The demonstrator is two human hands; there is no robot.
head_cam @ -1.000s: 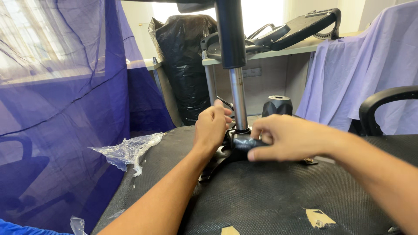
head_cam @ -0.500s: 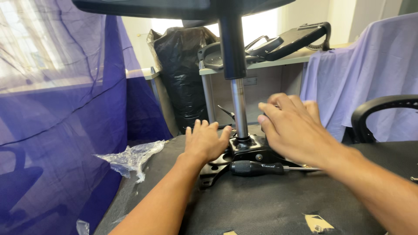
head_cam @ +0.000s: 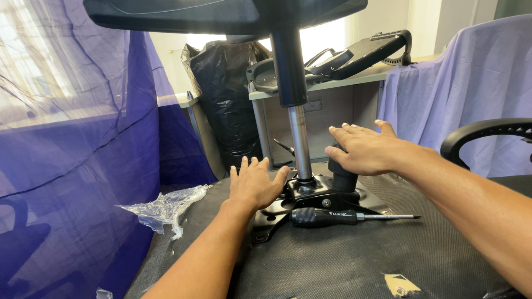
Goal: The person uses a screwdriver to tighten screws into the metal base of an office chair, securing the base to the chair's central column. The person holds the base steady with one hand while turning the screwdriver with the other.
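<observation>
Our left hand (head_cam: pixel 256 185) lies flat, fingers spread, on the black metal chair mechanism plate (head_cam: pixel 318 194) at the foot of the silver gas-lift column (head_cam: pixel 300 144). Our right hand (head_cam: pixel 363 148), open with fingers together, rests atop a black cylindrical knob (head_cam: pixel 343 177) just beside the column. A black-handled screwdriver (head_cam: pixel 343 217) lies on the dark upturned seat (head_cam: pixel 343 260) in front of the plate. Crumpled clear plastic (head_cam: pixel 166 207) sits left.

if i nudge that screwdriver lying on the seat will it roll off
Probably not far. The screwdriver lies flat on the black mesh seat underside, whose rough weave likely grips it. Its ridged black handle should resist rolling, and it rests beside the metal mounting plate, which would likely stop it on that side. It looks stiff.
</observation>
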